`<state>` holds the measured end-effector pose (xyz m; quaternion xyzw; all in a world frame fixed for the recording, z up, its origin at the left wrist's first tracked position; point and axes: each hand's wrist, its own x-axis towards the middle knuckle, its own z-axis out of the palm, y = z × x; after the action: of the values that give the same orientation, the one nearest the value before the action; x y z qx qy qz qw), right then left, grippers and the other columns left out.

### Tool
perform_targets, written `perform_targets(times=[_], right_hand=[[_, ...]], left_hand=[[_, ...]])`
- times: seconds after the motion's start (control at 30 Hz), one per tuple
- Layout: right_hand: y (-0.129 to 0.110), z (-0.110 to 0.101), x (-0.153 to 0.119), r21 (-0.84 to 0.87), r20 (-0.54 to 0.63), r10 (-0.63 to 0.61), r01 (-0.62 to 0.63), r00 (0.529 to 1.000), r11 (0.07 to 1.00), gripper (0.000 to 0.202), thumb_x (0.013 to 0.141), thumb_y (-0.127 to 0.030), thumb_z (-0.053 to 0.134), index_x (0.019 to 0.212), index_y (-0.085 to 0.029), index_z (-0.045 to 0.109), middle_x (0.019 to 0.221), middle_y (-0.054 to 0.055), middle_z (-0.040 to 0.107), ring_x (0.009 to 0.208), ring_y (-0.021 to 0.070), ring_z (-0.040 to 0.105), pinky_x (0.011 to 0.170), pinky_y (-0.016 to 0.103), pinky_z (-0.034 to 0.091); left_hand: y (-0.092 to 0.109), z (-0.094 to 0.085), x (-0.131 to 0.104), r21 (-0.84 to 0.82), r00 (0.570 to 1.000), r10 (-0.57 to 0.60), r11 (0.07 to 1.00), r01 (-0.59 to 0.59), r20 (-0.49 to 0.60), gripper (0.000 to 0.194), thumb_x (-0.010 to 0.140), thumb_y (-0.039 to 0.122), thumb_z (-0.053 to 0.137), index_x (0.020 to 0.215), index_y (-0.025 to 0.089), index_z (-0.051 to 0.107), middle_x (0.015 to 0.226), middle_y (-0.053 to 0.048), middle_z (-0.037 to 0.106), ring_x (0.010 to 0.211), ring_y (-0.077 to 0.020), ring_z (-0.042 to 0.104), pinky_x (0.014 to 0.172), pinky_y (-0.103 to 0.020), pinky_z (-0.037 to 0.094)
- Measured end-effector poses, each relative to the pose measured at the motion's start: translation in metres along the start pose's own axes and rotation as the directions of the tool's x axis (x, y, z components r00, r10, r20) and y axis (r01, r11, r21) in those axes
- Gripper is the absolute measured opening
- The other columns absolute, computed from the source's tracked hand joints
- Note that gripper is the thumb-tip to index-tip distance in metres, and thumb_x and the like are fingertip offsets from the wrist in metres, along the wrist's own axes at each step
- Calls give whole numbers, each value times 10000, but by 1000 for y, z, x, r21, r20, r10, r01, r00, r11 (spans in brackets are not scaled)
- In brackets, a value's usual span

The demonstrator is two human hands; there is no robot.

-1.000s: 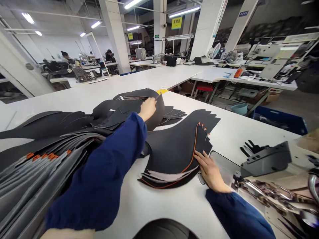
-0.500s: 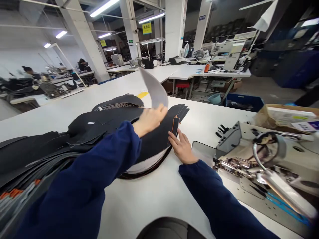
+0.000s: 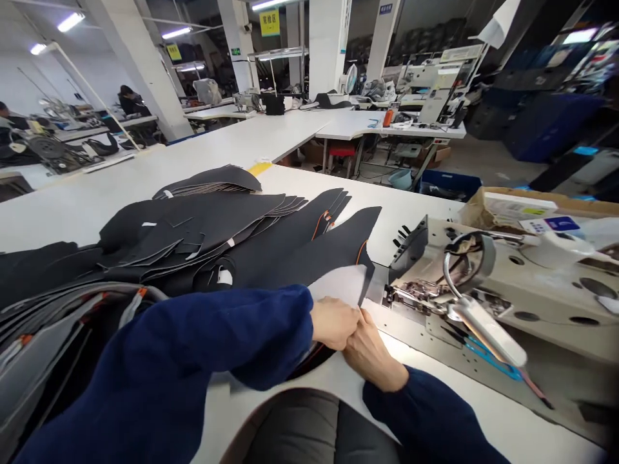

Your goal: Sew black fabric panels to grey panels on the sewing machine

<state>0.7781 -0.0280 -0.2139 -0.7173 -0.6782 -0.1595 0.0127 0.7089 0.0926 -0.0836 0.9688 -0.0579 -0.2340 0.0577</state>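
My left hand [image 3: 336, 323] is closed on a light grey, flexible curved piece [image 3: 341, 282], which lies over a dark fabric panel [image 3: 319, 254]. Right up against it, my right hand [image 3: 373, 356] is closed with its fingertips at the near edge of the panel and the grey piece. The fingers partly hide what each one pinches. An orange thread line runs along the panel's right end. Behind it, a stack of similar dark panels [image 3: 193, 225] covers the table. The sewing machine [image 3: 503, 277] stands to the right of both hands.
Blue-handled tweezers [image 3: 498, 361] lie on the machine bed, beside a lamp [image 3: 488, 328]. A cardboard box [image 3: 483, 200] stands behind the machine. Folded pieces with orange tabs [image 3: 87, 316] pile up at left. A dark padded item [image 3: 290, 425] is at the front edge.
My left hand has lowered the raised grey piece onto the dark panel. The panel has come right, towards the machine. My right hand has gone from flat on its edge to closed beside my left.
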Motion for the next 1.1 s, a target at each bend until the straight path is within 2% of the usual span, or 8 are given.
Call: perform_targets(times=[0.07, 0.13, 0.23, 0.37, 0.53, 0.73, 0.9, 1.1], right_hand=[[-8, -2, 0, 17, 22, 1, -2, 1000, 1000, 216, 739, -121, 567, 899, -132, 711, 861, 151, 657, 893, 318, 549, 800, 483, 434], [-19, -4, -10, 30, 16, 14, -14, 1000, 999, 195, 723, -143, 593, 865, -135, 727, 916, 161, 668, 974, 354, 537, 854, 519, 412], [-37, -8, -30, 9, -52, -1, 1, 999, 1000, 288, 744, -185, 600, 968, -46, 717, 1102, 239, 631, 1152, 424, 466, 1010, 608, 298], [-47, -17, -43, 122, -50, -19, 25, 999, 992, 442, 806, -267, 584, 1187, -47, 628, 1278, 248, 532, 1280, 458, 363, 1050, 633, 267], [-38, -21, -40, 276, 39, -53, 40, 998, 960, 452, 853, -322, 562, 1238, -86, 588, 1355, 244, 465, 1353, 474, 252, 1058, 668, 249], [-37, -16, -43, 342, 36, -55, 39, 998, 939, 505, 859, -374, 579, 1303, -135, 542, 1408, 207, 434, 1364, 473, 239, 1057, 692, 240], [-30, -10, -43, 357, 119, -85, 38, 989, 933, 392, 881, -304, 550, 1255, -192, 588, 1301, 166, 544, 1339, 445, 302, 1055, 732, 190], [-12, -3, -41, 413, 235, -153, 43, 960, 910, 356, 828, -211, 558, 1178, -242, 613, 1144, 79, 639, 1289, 370, 385, 1108, 705, 2]], left_hand=[[2, -6, 8, -46, 990, -30, 998, 37, 141, 415, 731, 202, 599, 1128, 84, 588, 950, -155, 664, 891, -285, 647, 779, -371, 520], [-2, -6, 16, -53, 987, -5, 999, 13, 160, 309, 749, 273, 578, 1018, 138, 647, 1000, -144, 657, 949, -300, 629, 825, -408, 509], [-12, 15, 29, -88, 997, -11, 996, 5, -70, 321, 842, 375, 479, 1026, 182, 657, 1230, -137, 571, 1139, -326, 538, 933, -480, 459], [-21, 69, 42, -138, 842, -241, 970, 199, -483, 481, 901, 325, 456, 1355, 165, 457, 1491, -161, 327, 1372, -321, 300, 1105, -518, 287], [-13, 94, 35, -185, 700, -370, 926, 329, -611, 506, 939, 377, 424, 1413, 201, 385, 1499, -135, 311, 1324, -290, 347, 1036, -471, 361], [-9, 94, 23, -246, 705, -446, 895, 374, -552, 512, 905, 242, 434, 1412, 213, 373, 1334, -120, 457, 1171, -259, 452, 950, -417, 414], [-23, 84, 66, -317, 698, -342, 933, 171, -629, 356, 826, 196, 516, 1180, 156, 532, 1273, -95, 483, 1111, -216, 472, 979, -352, 419], [-41, 60, 109, -240, 735, -242, 964, 110, -634, 211, 837, 233, 533, 996, 111, 599, 1136, -107, 548, 948, -213, 536, 864, -336, 474]])
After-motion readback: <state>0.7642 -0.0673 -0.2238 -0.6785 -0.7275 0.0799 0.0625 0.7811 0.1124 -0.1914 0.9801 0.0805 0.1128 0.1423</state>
